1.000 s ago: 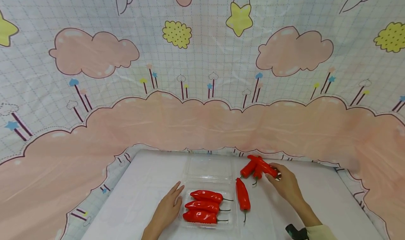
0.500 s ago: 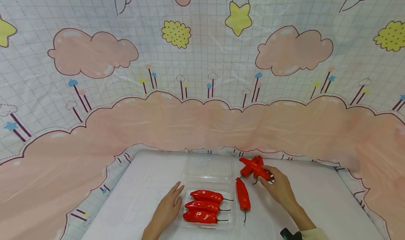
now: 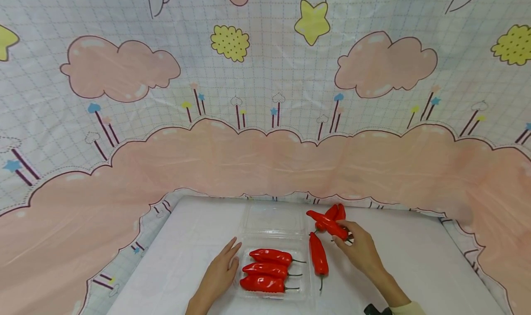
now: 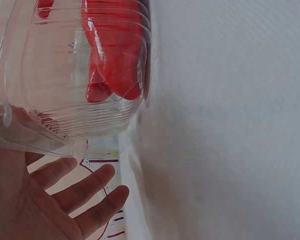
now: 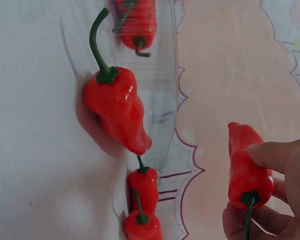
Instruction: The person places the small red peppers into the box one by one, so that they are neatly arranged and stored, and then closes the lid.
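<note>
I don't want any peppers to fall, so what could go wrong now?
The held pepper might slip, because the right hand grips it near its stem end and its tip sticks out free. The loose pepper could get bumped, since it lies right beside the clear box, near that hand.

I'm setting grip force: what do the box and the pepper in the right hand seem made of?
Box: probably thin, glossy plastic; its ribbed walls are see-through. Pepper: smooth, softly shiny red surface; real flesh or moulded plastic, I can't tell.
</note>
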